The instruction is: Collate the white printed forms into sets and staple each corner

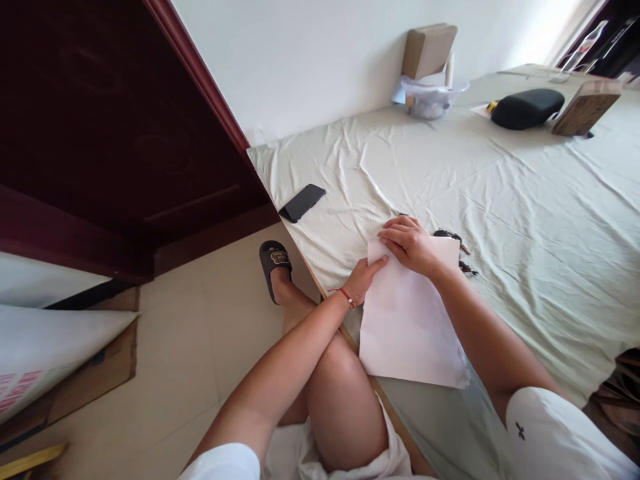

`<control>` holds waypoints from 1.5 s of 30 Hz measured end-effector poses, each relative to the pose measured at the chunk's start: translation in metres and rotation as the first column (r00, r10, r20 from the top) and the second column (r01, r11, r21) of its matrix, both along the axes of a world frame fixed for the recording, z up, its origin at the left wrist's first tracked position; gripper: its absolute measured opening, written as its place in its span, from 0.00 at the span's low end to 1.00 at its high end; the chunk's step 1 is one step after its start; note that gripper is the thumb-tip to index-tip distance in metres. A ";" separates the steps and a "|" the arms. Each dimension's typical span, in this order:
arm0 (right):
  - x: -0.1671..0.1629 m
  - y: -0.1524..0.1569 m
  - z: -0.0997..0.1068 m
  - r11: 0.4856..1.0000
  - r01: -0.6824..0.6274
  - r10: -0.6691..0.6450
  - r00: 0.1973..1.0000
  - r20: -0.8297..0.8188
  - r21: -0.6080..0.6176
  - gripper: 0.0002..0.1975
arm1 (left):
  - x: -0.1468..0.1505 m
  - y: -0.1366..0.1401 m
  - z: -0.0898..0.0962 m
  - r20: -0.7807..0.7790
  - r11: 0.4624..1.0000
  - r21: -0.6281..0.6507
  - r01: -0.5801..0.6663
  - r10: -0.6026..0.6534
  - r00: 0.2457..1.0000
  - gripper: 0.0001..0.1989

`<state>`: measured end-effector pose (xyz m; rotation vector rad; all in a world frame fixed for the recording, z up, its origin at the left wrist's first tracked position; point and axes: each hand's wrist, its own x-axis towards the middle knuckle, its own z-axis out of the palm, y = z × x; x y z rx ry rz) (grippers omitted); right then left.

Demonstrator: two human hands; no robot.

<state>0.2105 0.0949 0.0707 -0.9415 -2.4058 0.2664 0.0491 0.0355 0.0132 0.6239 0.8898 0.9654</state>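
A stack of white paper [410, 327] lies at the table's near edge, its lower right edge slightly ragged and layered. My left hand [363, 279] grips its left edge near the top, thumb on the upper face and fingers hidden underneath. Across the upper left corner, my right hand [407, 245] bends its fingers over the top edge and pinches the paper there. A small dark thing shows just behind the right fingers, too little of it to name. Beside the paper's upper right corner lies a bunch of keys [453, 239], partly covered by it.
A black phone [303, 203] rests near the table's left edge. Along the wall stand a clear plastic bowl [433, 99] and a brown box [428, 51]. Farther right are a black case [528, 109], a wooden block [586, 108] and a glass bottle [584, 48]. Wrinkled pale cloth [540, 233] covers the table.
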 end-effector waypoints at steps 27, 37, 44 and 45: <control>-0.004 0.003 0.016 0.982 0.188 -0.187 0.973 0.138 0.006 0.15 | 0.004 0.000 0.001 0.004 0.997 0.031 -0.070 0.070 0.998 0.29; 0.009 0.011 0.003 0.985 0.158 -0.139 0.962 0.235 -0.065 0.14 | 0.000 0.009 -0.011 -0.396 0.975 0.210 -0.075 0.155 0.905 0.16; 0.039 0.056 -0.030 0.845 0.530 -0.534 0.844 -0.059 -0.072 0.19 | 0.003 0.014 -0.011 -0.638 0.986 0.167 -0.005 0.112 0.761 0.22; 0.042 0.065 -0.036 0.837 0.541 -0.545 0.837 -0.038 -0.086 0.22 | 0.004 0.016 -0.011 -0.633 0.990 0.141 -0.006 0.095 0.768 0.21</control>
